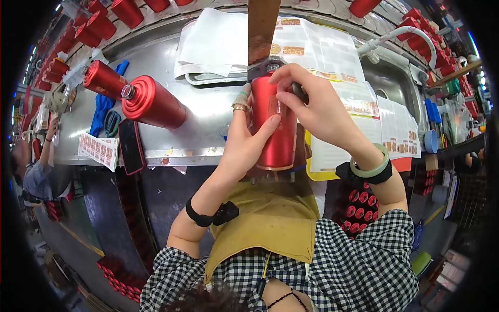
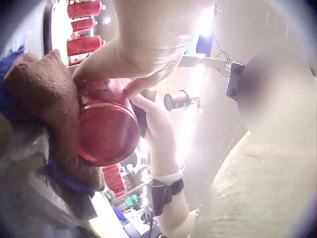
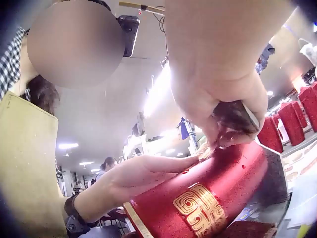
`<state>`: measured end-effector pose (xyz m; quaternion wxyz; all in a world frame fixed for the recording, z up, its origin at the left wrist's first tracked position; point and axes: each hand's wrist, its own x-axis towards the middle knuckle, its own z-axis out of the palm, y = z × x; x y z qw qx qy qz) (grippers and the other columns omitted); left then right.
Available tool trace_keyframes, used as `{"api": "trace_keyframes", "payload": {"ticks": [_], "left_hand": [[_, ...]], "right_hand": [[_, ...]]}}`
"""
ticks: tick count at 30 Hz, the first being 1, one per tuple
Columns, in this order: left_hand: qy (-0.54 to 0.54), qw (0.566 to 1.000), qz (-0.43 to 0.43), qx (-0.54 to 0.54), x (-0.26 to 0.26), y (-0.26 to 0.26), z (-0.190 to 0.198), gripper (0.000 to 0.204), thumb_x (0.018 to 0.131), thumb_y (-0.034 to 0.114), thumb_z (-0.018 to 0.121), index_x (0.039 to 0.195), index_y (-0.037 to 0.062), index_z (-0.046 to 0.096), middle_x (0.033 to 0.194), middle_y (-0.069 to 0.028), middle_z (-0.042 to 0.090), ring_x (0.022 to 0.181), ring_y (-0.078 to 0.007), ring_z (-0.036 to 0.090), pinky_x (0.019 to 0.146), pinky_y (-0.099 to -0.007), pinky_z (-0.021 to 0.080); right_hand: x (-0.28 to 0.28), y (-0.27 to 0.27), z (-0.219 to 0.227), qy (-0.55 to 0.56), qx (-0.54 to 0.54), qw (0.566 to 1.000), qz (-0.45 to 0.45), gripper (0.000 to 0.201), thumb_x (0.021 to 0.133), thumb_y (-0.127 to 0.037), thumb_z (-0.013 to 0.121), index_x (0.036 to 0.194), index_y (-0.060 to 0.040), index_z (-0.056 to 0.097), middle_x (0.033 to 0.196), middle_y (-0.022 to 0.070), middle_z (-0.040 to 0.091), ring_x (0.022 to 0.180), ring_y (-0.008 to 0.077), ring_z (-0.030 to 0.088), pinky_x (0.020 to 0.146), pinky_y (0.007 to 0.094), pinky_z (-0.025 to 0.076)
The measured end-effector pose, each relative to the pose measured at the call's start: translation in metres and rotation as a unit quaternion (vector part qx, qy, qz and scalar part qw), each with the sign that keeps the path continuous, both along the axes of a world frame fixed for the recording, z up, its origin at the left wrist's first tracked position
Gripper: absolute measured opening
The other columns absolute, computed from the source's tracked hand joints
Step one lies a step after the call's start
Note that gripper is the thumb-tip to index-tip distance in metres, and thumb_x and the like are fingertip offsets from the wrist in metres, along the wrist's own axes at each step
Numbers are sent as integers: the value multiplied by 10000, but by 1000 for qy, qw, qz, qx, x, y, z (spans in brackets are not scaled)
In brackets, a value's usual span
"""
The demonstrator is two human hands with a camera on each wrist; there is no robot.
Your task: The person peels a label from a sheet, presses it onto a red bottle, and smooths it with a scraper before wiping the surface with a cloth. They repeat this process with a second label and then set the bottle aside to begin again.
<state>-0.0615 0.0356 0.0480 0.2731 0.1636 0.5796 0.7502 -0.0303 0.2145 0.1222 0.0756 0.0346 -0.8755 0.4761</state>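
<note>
A red metallic bottle (image 1: 275,148) lies in front of me, its neck pointing away and its base towards my apron. My left hand (image 1: 248,135) grips it from the left, thumb laid along its upper side. My right hand (image 1: 317,104) holds a small dark block (image 3: 238,118) in its curled fingers, the fingertips right at the bottle's surface. Under those fingertips is a small translucent reddish patch (image 1: 275,106). Gold square lettering (image 3: 202,208) shows on the bottle's side in the right wrist view. A lumpy brown support (image 2: 47,94) sits against the bottle in the left wrist view.
Two more red bottles (image 1: 154,102) lie on the steel bench (image 1: 202,130) at left, near a phone (image 1: 131,145) and sticker sheets (image 1: 99,150). Printed decal sheets (image 1: 325,49) lie at right, before a sink (image 1: 387,78) with a tap. Another person (image 1: 39,174) works at far left.
</note>
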Motion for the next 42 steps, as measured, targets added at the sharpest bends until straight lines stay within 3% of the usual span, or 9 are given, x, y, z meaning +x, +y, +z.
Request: {"api": "trace_keyframes", "payload": {"ticks": [10, 13, 16, 17, 19, 25, 31, 35, 42], "left_hand": [[191, 970, 147, -41, 1, 5, 2, 720, 948, 166, 755, 1528, -33, 378, 1419, -158, 537, 1322, -234, 521, 1102, -392, 427], [232, 955, 170, -77, -8, 7, 7, 484, 919, 99, 745, 1360, -26, 590, 996, -23, 712, 991, -129, 630, 948, -334, 455], [157, 975, 145, -60, -8, 10, 6, 481, 920, 78, 735, 1364, -35, 586, 933, -25, 715, 942, -129, 650, 955, -333, 462], [157, 975, 145, -60, -9, 10, 8, 481, 920, 78, 735, 1364, -35, 586, 933, -25, 715, 942, -129, 650, 955, -333, 462], [205, 965, 144, -77, -9, 11, 11, 476, 925, 62, 726, 1366, -46, 582, 914, -25, 717, 914, -129, 661, 946, -332, 473], [213, 962, 148, -87, -9, 13, 14, 486, 926, 59, 726, 1368, -70, 570, 914, -35, 720, 921, -129, 666, 944, -338, 487], [206, 963, 147, -96, -9, 13, 14, 484, 926, 51, 724, 1365, -76, 567, 918, -41, 718, 943, -131, 663, 951, -337, 486], [206, 963, 149, -95, -8, 14, 10, 488, 924, 44, 722, 1370, -75, 562, 928, -41, 715, 942, -129, 659, 939, -328, 488], [196, 965, 151, -90, -9, 12, 6, 492, 930, 30, 712, 1385, -67, 553, 936, -20, 679, 920, -109, 621, 891, -295, 494]], "right_hand": [[3, 2, 2, -46, -25, 999, -14, 217, 965, -42, 599, 1176, -7, 631, 1009, 189, 737, 902, 335, 727, 830, 386, 555], [2, 2, -1, 11, 11, 1000, 3, 242, 945, -35, 613, 1184, 4, 610, 996, 176, 736, 953, 341, 720, 860, 391, 548], [3, 1, 2, -16, 9, 1000, 12, 301, 892, -43, 651, 1190, -27, 608, 1012, 167, 719, 951, 359, 701, 858, 409, 545], [2, 1, 1, -15, 9, 1000, 12, 301, 892, -43, 651, 1190, -27, 608, 1012, 167, 719, 951, 359, 701, 858, 409, 545], [2, 1, -4, 44, 90, 995, 11, 427, 847, 38, 655, 1262, -47, 607, 912, 63, 661, 814, 174, 630, 744, 302, 512], [-2, 2, -12, 97, 155, 983, 3, 421, 798, -50, 705, 1198, -145, 613, 929, 116, 651, 865, 344, 669, 733, 435, 541], [-1, 2, -11, 83, 159, 984, 6, 481, 768, 47, 676, 1232, -75, 628, 877, 79, 655, 844, 262, 655, 806, 372, 539], [-1, 3, -18, 105, 155, 982, -1, 431, 774, -35, 718, 1178, -153, 627, 934, 110, 652, 850, 346, 671, 738, 437, 543], [-2, 5, -11, 54, 68, 995, -38, 262, 902, -37, 645, 1163, -51, 628, 943, 145, 730, 918, 342, 705, 828, 412, 553]]}}
